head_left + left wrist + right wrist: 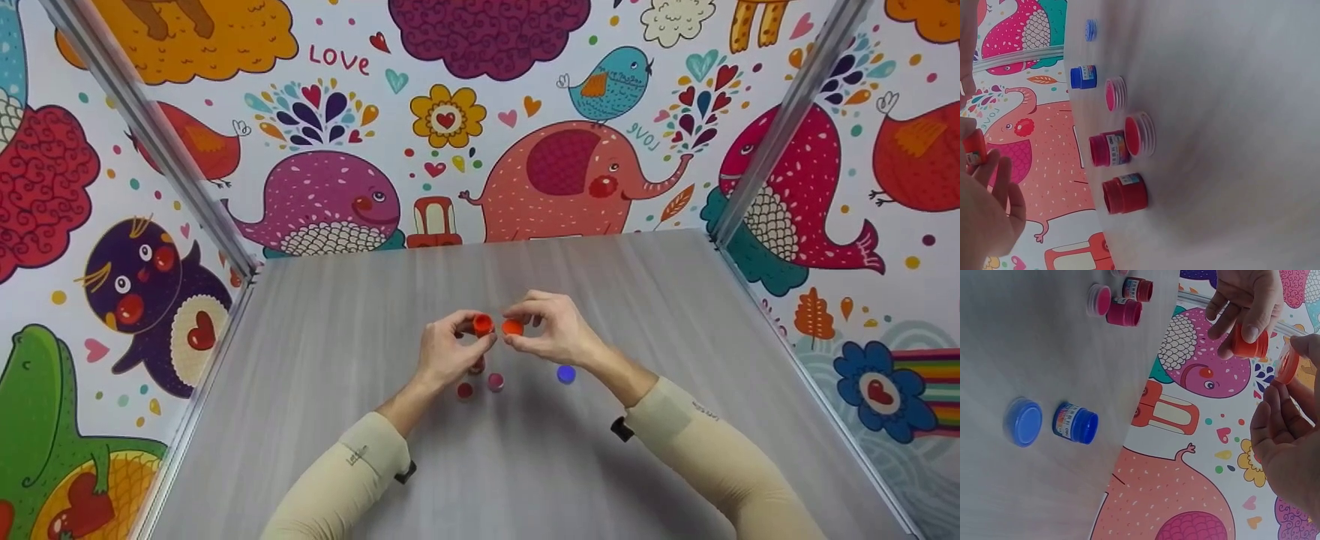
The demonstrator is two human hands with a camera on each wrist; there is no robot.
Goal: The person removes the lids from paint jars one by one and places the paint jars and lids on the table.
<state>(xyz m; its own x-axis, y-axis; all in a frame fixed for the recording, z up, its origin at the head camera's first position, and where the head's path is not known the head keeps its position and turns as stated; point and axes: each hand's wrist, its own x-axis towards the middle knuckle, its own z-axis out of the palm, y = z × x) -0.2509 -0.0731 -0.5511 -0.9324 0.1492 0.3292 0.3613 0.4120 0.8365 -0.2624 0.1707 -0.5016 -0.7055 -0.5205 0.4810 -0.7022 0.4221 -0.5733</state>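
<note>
My left hand (444, 351) holds a small orange-red paint jar (482, 324), its uncovered mouth showing in the head view. Just to the right, the thumb and fingers of my right hand (561, 328) pinch an orange screw lid (513, 328). Lid and jar are apart, both raised above the table. In the right wrist view, the thumb of the left hand lies across the jar (1249, 342), while the lid (1286, 364) is seen from its side. Only part of the jar (975, 147) shows in the left wrist view.
On the grey table (337, 322) stand an uncovered blue jar (1084, 77), magenta jar (1109, 149) and red jar (1125, 193). Near them lie a blue lid (1024, 422), a pink lid (1116, 93) and a red lid (1140, 134). Patterned walls (442, 67) enclose the table.
</note>
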